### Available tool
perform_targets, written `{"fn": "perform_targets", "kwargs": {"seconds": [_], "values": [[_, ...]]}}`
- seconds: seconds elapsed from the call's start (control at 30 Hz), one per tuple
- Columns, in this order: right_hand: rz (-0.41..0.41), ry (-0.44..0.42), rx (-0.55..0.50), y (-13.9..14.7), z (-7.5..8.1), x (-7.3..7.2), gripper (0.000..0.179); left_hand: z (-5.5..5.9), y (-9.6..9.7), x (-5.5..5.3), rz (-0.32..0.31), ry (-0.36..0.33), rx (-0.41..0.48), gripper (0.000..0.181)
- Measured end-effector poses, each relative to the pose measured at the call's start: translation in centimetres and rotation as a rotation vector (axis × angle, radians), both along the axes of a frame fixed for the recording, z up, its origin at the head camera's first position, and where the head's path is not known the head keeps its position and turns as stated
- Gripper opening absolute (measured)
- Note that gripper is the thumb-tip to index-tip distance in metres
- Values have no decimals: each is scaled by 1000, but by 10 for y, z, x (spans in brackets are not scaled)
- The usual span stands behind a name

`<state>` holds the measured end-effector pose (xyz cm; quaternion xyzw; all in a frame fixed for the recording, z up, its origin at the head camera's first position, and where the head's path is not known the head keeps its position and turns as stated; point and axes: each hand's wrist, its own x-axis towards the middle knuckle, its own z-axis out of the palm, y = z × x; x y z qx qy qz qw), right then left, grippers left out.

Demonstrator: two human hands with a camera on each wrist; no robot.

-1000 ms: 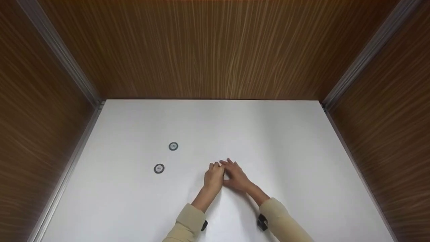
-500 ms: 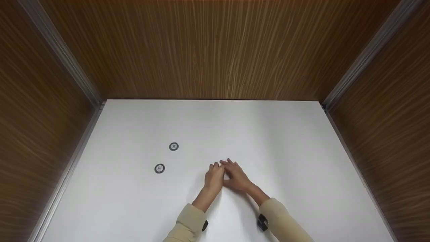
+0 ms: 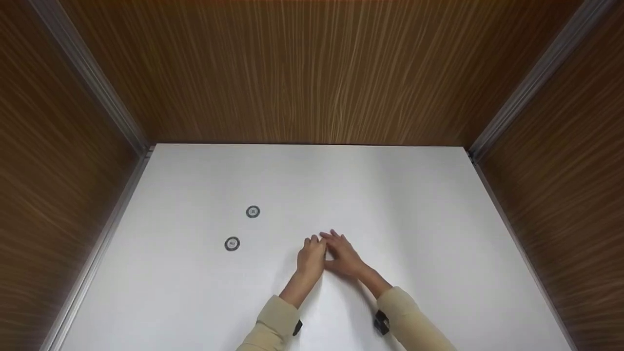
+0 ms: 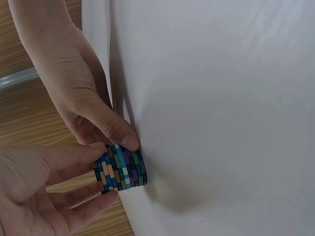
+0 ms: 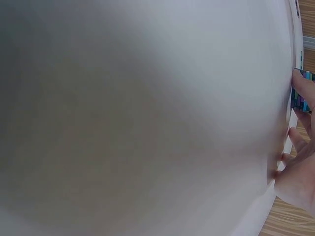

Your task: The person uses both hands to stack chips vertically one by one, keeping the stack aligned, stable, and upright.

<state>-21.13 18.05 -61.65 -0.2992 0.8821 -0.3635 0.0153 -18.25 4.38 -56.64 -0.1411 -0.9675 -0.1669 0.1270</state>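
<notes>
A short stack of poker chips [image 4: 120, 169] with blue, green, purple and orange edge markings stands on the white table between both hands. In the left wrist view, my left hand [image 4: 29, 189] grips the upper part of the stack, fingers on one side and thumb on the other. My right hand [image 3: 342, 254] comes in from the right and pinches the stack low down, its thumb against the bottom chips. In the head view my left hand [image 3: 311, 256] covers nearly all of the stack. The right wrist view shows the chips' edges beside the right fingers [image 5: 305, 88].
Two dark-rimmed poker chips, a farther chip [image 3: 253, 211] and a nearer chip [image 3: 232, 243], lie flat and apart on the white table [image 3: 414, 219], left of the hands. Wood-grain panels [image 3: 312, 73] wall the back and both sides.
</notes>
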Motion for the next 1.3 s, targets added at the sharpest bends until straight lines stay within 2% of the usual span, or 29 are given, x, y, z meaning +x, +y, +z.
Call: {"fn": "perform_targets", "kwargs": {"seconds": [0.3,0.6,0.83,1.17,1.3], "values": [[-12,-36,4,2,3,0,60,-1,1,-2,-3,-90,8,26],[-17,-33,7,2,3,0,63,-4,4,-1,39,-62,66,19],[-7,-27,13,3,2,0,60,-5,6,-2,58,-92,78,19],[7,-16,-8,2,2,-1,56,-6,6,-2,58,1,100,15],[12,-26,-1,2,2,0,58,-6,6,-2,53,10,118,15]]}}
